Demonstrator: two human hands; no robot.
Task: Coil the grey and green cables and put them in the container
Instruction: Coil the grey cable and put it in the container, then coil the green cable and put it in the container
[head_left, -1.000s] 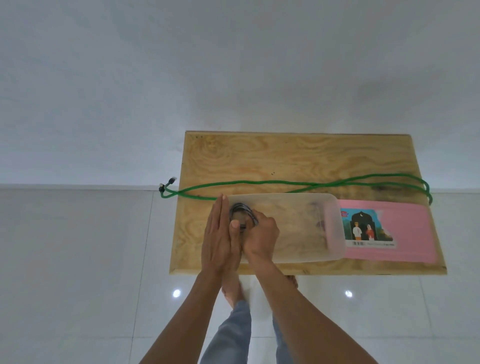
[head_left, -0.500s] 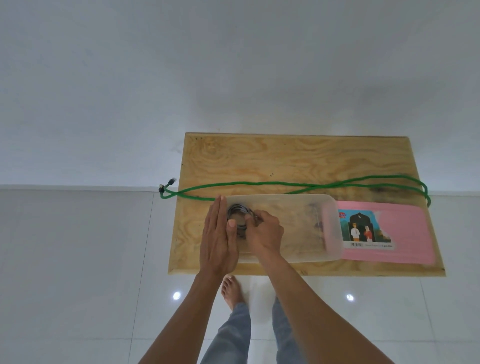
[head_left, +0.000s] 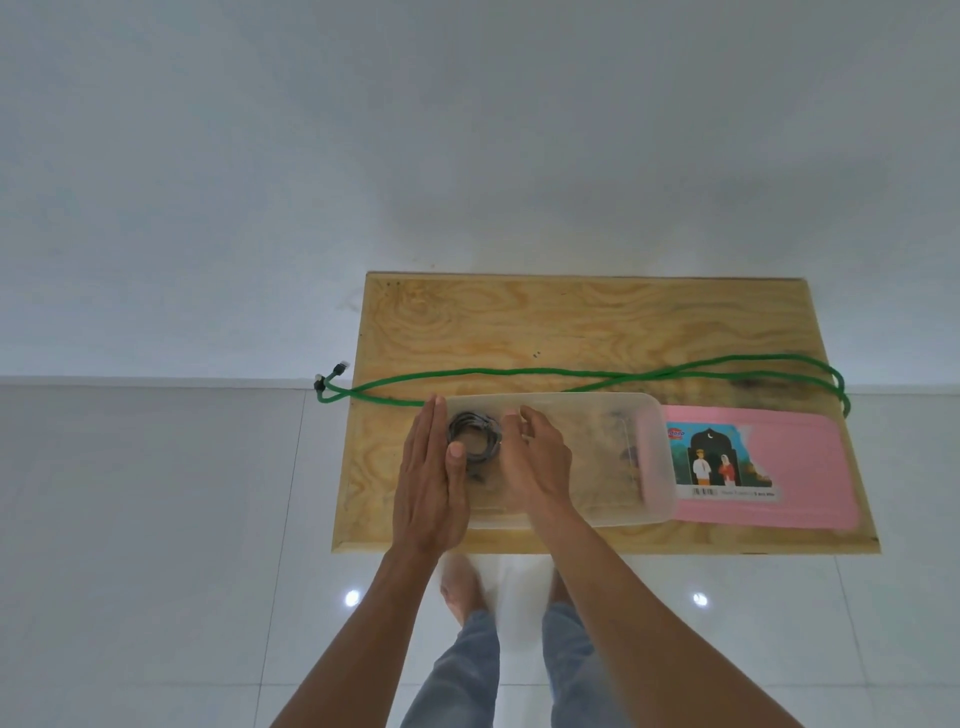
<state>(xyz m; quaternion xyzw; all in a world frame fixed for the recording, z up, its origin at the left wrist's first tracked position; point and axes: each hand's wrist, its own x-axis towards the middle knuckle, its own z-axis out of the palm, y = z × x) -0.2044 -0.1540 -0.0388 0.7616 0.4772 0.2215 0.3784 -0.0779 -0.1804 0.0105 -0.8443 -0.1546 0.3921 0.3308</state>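
The coiled grey cable (head_left: 474, 435) lies in the left end of the clear plastic container (head_left: 652, 462) on the wooden table. My left hand (head_left: 430, 478) stands flat, fingers straight, against the container's left end, its thumb tip touching the coil. My right hand (head_left: 535, 457) hovers inside the container just right of the coil with loosely bent fingers, holding nothing. The green cable (head_left: 519, 375) stretches uncoiled across the table behind the container; its plugs hang off the left edge and its loop reaches the right edge.
The pink lid (head_left: 800, 467) with a picture label lies right of the container. The wooden table (head_left: 571, 322) stands against a white wall on a glossy tiled floor. My legs and a bare foot show below the table's front edge.
My right hand has let go of the grey coil and drawn slightly to the right. The coil now lies in the container. My left hand stays at the container's left end.
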